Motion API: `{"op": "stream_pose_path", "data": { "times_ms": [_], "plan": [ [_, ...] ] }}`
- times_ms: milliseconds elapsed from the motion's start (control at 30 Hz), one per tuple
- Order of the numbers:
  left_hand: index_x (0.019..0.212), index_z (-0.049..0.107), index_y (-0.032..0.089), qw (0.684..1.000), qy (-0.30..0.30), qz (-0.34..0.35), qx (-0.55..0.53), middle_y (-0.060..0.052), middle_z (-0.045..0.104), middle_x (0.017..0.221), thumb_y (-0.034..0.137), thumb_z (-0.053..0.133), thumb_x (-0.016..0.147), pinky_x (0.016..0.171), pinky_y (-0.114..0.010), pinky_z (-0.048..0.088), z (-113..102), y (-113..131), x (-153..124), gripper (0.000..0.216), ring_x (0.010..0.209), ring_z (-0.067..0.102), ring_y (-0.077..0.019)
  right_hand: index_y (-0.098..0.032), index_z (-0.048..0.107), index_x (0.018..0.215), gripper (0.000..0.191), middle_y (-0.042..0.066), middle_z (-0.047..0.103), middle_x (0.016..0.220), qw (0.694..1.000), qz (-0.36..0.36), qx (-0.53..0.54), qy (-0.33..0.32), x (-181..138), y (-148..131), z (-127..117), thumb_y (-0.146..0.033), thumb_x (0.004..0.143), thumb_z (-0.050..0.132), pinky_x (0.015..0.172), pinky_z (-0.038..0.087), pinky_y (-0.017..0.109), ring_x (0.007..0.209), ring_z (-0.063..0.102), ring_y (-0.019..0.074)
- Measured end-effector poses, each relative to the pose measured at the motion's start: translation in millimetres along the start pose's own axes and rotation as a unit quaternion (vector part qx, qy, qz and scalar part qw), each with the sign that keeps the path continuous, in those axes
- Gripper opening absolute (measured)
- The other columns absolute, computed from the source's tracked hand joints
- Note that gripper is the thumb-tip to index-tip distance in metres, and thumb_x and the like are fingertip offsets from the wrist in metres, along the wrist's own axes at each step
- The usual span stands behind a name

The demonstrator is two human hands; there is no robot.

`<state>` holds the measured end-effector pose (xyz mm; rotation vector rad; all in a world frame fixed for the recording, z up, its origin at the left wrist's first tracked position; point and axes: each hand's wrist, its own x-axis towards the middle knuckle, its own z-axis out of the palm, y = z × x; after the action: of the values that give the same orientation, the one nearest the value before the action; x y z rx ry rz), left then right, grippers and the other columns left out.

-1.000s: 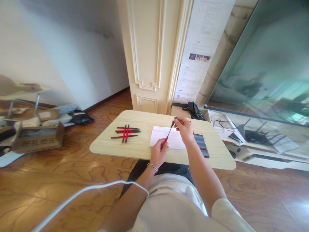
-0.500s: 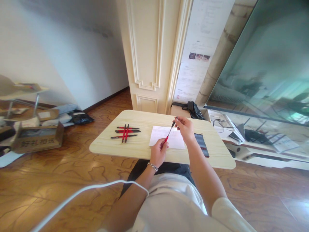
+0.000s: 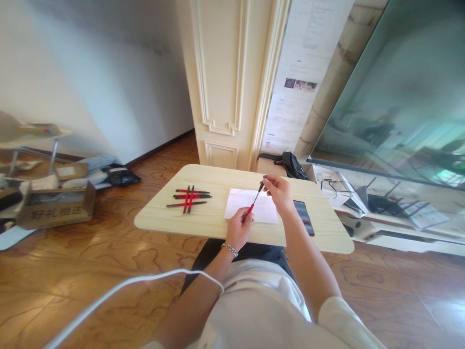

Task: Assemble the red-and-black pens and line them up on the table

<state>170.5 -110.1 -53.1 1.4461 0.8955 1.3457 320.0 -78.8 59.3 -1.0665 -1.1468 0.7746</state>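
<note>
"Where could we slip a hand through?"

"Along the strip of pale wood-grain worktop [image 3: 156,215] between the crossed red-and-black pens [image 3: 191,198] and the white rectangular paper [image 3: 235,198]."

"And over the paper?"

"There our left hand [image 3: 239,228], our right hand [image 3: 279,193] and the slim red-and-black pen [image 3: 251,208] spanning them block us. Right of the dark flat slab [image 3: 305,219], we have room."

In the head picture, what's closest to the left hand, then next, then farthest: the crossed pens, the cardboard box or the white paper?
1. White paper: right by the left hand.
2. Crossed pens: left side of the table.
3. Cardboard box: far left, beyond the table.
</note>
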Motion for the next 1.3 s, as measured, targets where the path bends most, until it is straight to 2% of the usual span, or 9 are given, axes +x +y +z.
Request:
{"op": "stream_pose_path", "data": {
  "times_ms": [167,433,667,833,900,1067,1167,1300],
  "plan": [
    [0.105,0.059,0.018,1.000,0.002,-0.002,-0.001,-0.006,0.068,0.087,0.042,0.057,0.084,0.074,-0.030,0.053,1.5,0.8,0.6,0.032,0.077,0.066,-0.0160,-0.016,0.065,0.095,0.037,0.006,0.069,0.082,1.000,0.007,-0.017,-0.015,-5.4,-0.3,1.0,-0.045,0.070,0.066,0.049,0.039,0.023,0.059,0.056,0.0115],
    [0.105,0.061,0.017,0.999,-0.004,-0.021,-0.031,-0.006,0.068,0.085,0.046,0.058,0.082,0.071,-0.029,0.053,-0.7,7.6,0.2,0.037,0.071,0.065,-0.0147,-0.016,0.067,0.090,0.032,0.005,0.068,0.076,0.996,0.019,-0.055,-0.064,-21.9,22.7,8.8,-0.042,0.072,0.065,0.050,0.038,0.024,0.060,0.055,0.0127],
    [0.104,0.063,0.014,0.997,-0.059,-0.015,-0.051,-0.004,0.065,0.074,0.047,0.052,0.085,0.056,-0.024,0.049,-4.7,15.0,2.5,0.039,0.058,0.060,-0.0110,-0.017,0.066,0.092,0.028,0.006,0.069,0.085,0.994,0.031,-0.024,-0.100,-27.0,24.9,1.3,-0.039,0.075,0.062,0.051,0.038,0.023,0.061,0.055,0.0107],
    [0.099,0.063,0.013,0.990,-0.104,-0.047,-0.078,-0.004,0.065,0.071,0.046,0.052,0.085,0.050,-0.023,0.043,-8.3,15.7,4.9,0.038,0.052,0.057,-0.0103,-0.018,0.064,0.091,0.027,0.006,0.069,0.087,0.993,0.042,0.005,-0.108,-30.9,34.5,-0.9,-0.039,0.076,0.061,0.052,0.039,0.022,0.060,0.054,0.0098],
    [0.097,0.063,0.013,0.991,-0.095,-0.054,-0.077,-0.005,0.066,0.072,0.045,0.055,0.084,0.051,-0.023,0.044,-7.8,14.3,5.4,0.036,0.054,0.058,-0.0110,-0.017,0.062,0.090,0.027,0.005,0.068,0.085,0.995,0.043,0.005,-0.088,-33.4,40.7,0.0,-0.040,0.075,0.063,0.051,0.039,0.022,0.059,0.053,0.0098],
    [0.088,0.060,0.015,0.996,-0.030,-0.048,-0.066,-0.003,0.066,0.072,0.040,0.066,0.076,0.059,-0.026,0.050,-3.7,9.9,6.0,0.029,0.059,0.063,-0.0132,-0.018,0.059,0.085,0.033,-0.001,0.059,0.064,0.999,0.048,-0.008,0.018,-44.0,53.7,8.2,-0.046,0.069,0.068,0.046,0.037,0.023,0.051,0.048,0.0100],
    [0.082,0.059,0.015,0.997,-0.012,-0.040,-0.058,-0.003,0.067,0.072,0.038,0.069,0.072,0.060,-0.026,0.050,-2.6,8.2,6.0,0.027,0.061,0.064,-0.0140,-0.018,0.062,0.085,0.035,-0.002,0.057,0.063,0.998,0.050,-0.024,0.022,-49.2,57.5,13.7,-0.051,0.072,0.064,0.045,0.035,0.023,0.049,0.045,0.0097],
    [0.079,0.059,0.016,0.997,0.006,-0.045,-0.057,-0.003,0.067,0.071,0.038,0.072,0.069,0.061,-0.028,0.051,-1.5,7.5,5.8,0.028,0.062,0.064,-0.0149,-0.019,0.060,0.073,0.036,-0.002,0.056,0.061,0.994,0.054,-0.080,0.051,-50.1,60.5,18.8,-0.055,0.070,0.065,0.047,0.037,0.024,0.051,0.046,0.0105]
  ]
}}
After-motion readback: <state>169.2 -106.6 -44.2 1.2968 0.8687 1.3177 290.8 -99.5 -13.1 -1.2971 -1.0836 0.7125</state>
